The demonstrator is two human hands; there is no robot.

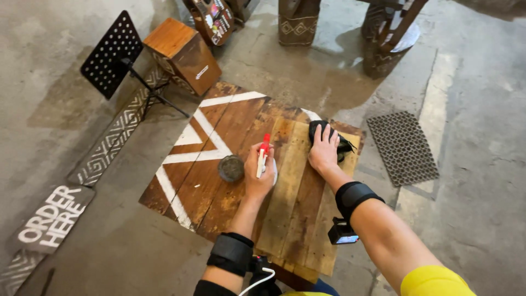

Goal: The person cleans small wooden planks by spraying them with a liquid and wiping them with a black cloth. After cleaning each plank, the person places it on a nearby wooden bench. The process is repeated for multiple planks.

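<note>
Two hands work over one wooden table (285, 219) with white painted stripes; the left hand (258, 174) has its fingers closed round one small spray bottle (263, 155) with a red top, just beside one round dark dish (231, 168); the right hand (323, 149) presses one black cloth (329, 134) flat with fingers spread, near the far edge. Beyond lie one black rubber mat (402, 147), one dark floor sign (52, 216) with white lettering, one perforated music stand (112, 53), one wooden box drum (183, 53) and one guitar (213, 19).
</note>
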